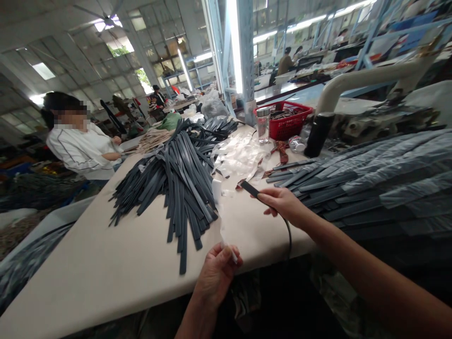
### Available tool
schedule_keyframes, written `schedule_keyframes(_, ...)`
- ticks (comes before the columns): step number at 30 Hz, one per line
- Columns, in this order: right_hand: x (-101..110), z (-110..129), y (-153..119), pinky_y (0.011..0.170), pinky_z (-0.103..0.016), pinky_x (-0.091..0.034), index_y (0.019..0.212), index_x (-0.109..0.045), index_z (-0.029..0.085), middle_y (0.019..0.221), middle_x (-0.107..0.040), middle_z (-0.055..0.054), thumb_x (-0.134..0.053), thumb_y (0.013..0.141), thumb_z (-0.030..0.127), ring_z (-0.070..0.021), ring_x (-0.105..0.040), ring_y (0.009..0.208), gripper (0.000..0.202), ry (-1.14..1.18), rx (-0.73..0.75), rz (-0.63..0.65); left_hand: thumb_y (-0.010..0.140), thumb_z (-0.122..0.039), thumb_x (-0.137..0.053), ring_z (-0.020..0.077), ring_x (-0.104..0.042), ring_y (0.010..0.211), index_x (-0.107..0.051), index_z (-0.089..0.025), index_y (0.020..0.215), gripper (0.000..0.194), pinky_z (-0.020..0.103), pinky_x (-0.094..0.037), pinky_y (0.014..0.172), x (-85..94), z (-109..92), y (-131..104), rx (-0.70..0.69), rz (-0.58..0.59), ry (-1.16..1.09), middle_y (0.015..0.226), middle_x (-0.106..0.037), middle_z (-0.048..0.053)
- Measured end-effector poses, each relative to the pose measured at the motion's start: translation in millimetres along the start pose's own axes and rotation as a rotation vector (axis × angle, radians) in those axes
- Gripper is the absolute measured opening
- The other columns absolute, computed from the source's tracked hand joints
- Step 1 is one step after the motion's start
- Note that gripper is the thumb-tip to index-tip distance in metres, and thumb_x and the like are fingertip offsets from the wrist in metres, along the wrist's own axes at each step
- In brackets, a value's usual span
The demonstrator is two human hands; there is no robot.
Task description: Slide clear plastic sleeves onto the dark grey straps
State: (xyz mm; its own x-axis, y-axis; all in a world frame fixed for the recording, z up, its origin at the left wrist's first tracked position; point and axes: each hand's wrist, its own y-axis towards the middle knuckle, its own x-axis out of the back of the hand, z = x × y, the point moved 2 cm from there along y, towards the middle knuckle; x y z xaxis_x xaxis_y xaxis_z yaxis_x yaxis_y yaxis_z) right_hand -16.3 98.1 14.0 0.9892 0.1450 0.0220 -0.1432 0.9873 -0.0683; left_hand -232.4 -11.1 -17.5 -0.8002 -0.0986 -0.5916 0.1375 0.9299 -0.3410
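Note:
Between the thumb and fingers of my right hand [280, 202] is a dark strap [250, 189], its flat end pointing away to the left and its tail hanging over the table's front edge. My left hand [222, 263] pinches a thin white strip of film [219, 207] that stretches up above the table [116, 268]. Left of both hands lies a large pile of dark straps [187, 174]. Crumpled white film scraps [240, 153] are heaped beyond my right hand. More straps, partly wrapped in clear plastic [406, 169], lie at the right.
A red basket [291, 123], a glass jar [263, 126] and a beige machine arm [367, 80] with a black sleeve stand at the back right. A blue metal post [243, 56] rises behind the table. Another person [83, 141] in white works at the left edge.

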Motion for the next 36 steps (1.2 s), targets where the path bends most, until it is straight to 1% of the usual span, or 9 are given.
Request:
schedule_keyframes(2, 1, -13, -38, 0.041, -0.020, -0.048, 0.084, -0.073, 0.015, 0.047, -0.051, 0.007, -0.072, 0.079, 0.041, -0.0070, -0.045, 0.036, 0.027, -0.044, -0.011, -0.011, 0.057, -0.034, -0.092, 0.0078, -0.059, 0.059, -0.069, -0.014, 0.063, 0.031, 0.020, -0.052, 0.064, -2.1, 0, 3, -0.017, -0.007, -0.059, 0.064, -0.065, -0.002)
schedule_keyframes(4, -2, -21, -74, 0.039, -0.020, -0.042, 0.083, -0.073, 0.016, 0.051, -0.057, 0.004, -0.067, 0.083, 0.041, -0.0112, -0.053, 0.042, 0.026, -0.133, 0.035, -0.017, 0.058, -0.031, -0.092, 0.0075, -0.059, 0.059, -0.067, -0.014, 0.062, 0.030, 0.020, -0.054, 0.066, -4.8, 2, 5, -0.028, -0.034, -0.115, 0.063, -0.063, -0.002)
schedule_keyframes(7, -9, -26, -115, 0.060, -0.025, -0.051, 0.083, -0.072, 0.020, 0.073, -0.070, -0.002, -0.059, 0.090, 0.035, -0.0173, -0.066, 0.066, 0.021, -0.309, 0.216, -0.023, 0.054, -0.030, -0.094, 0.0095, -0.063, 0.062, -0.069, -0.013, 0.065, 0.032, 0.023, -0.058, 0.068, -9.2, 5, 8, -0.031, -0.132, -0.166, 0.065, -0.067, -0.001)
schedule_keyframes(8, -12, -26, -123, 0.067, -0.026, -0.052, 0.084, -0.071, 0.021, 0.079, -0.071, -0.002, -0.057, 0.091, 0.032, -0.0181, -0.067, 0.073, 0.019, -0.343, 0.264, -0.015, 0.051, -0.031, -0.095, 0.0108, -0.065, 0.063, -0.070, -0.014, 0.066, 0.034, 0.025, -0.059, 0.069, -10.9, 7, 9, -0.027, -0.167, -0.180, 0.067, -0.069, 0.000)
schedule_keyframes(10, -19, -27, -133, 0.072, -0.025, -0.052, 0.086, -0.069, 0.022, 0.084, -0.072, -0.002, -0.054, 0.093, 0.028, -0.0178, -0.068, 0.077, 0.017, -0.362, 0.297, 0.005, 0.048, -0.031, -0.096, 0.0129, -0.068, 0.066, -0.071, -0.014, 0.068, 0.036, 0.026, -0.060, 0.070, -14.9, 9, 11, -0.016, -0.206, -0.199, 0.070, -0.072, 0.001)
schedule_keyframes(15, -30, -31, -132, 0.073, -0.025, -0.050, 0.088, -0.068, 0.022, 0.085, -0.070, -0.003, -0.053, 0.093, 0.022, -0.0173, -0.067, 0.078, 0.015, -0.383, 0.342, -0.014, 0.046, -0.029, -0.096, 0.0118, -0.069, 0.062, -0.072, -0.013, 0.068, 0.037, 0.021, -0.059, 0.062, -24.7, 16, 15, -0.025, -0.182, -0.183, 0.068, -0.075, 0.002)
schedule_keyframes(20, -35, -35, -128, 0.071, -0.025, -0.049, 0.088, -0.068, 0.021, 0.084, -0.069, -0.003, -0.052, 0.092, 0.020, -0.0172, -0.066, 0.076, 0.016, -0.413, 0.332, -0.024, 0.049, -0.030, -0.095, 0.0122, -0.069, 0.063, -0.073, -0.013, 0.070, 0.035, 0.021, -0.059, 0.063, -29.6, 20, 15, -0.017, -0.169, -0.151, 0.068, -0.075, 0.002)
schedule_keyframes(28, -38, -50, -133, 0.065, -0.026, -0.046, 0.083, -0.067, 0.019, 0.077, -0.067, -0.002, -0.053, 0.091, 0.024, -0.0168, -0.064, 0.070, 0.017, -0.404, 0.243, 0.014, 0.043, -0.029, -0.097, 0.0128, -0.070, 0.064, -0.073, -0.012, 0.070, 0.040, 0.021, -0.060, 0.065, -28.3, 24, 18, -0.038, -0.234, -0.147, 0.070, -0.076, 0.003)
schedule_keyframes(36, -40, -52, -128, 0.066, -0.026, -0.046, 0.084, -0.069, 0.019, 0.076, -0.069, -0.002, -0.054, 0.091, 0.026, -0.0177, -0.064, 0.070, 0.018, -0.342, 0.198, -0.010, 0.047, -0.032, -0.096, 0.0130, -0.070, 0.065, -0.074, -0.014, 0.070, 0.037, 0.020, -0.059, 0.061, -26.3, 30, 12, -0.010, -0.208, -0.089, 0.070, -0.076, 0.002)
